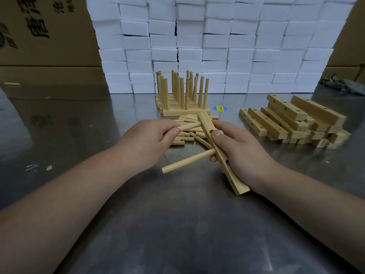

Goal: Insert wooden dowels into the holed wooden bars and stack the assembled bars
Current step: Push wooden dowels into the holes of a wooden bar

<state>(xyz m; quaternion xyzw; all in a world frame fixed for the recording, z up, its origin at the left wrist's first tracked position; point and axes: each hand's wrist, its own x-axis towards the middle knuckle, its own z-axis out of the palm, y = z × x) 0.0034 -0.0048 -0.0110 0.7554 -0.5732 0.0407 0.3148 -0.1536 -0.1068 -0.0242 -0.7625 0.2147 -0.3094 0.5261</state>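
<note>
Beyond the held bar (220, 153) — loose dowels (189, 133), doweled stack (183, 111); spare bars (292, 123) right.

Pale tan bars (292, 123), white foam blocks (217, 46), grey steel table (187, 224)

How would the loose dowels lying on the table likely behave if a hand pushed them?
The loose dowels are round rods lying on a smooth, shiny metal table, so they would probably roll or scatter. They look like solid wood, so likely stiff, and light given their slim shape.
</note>
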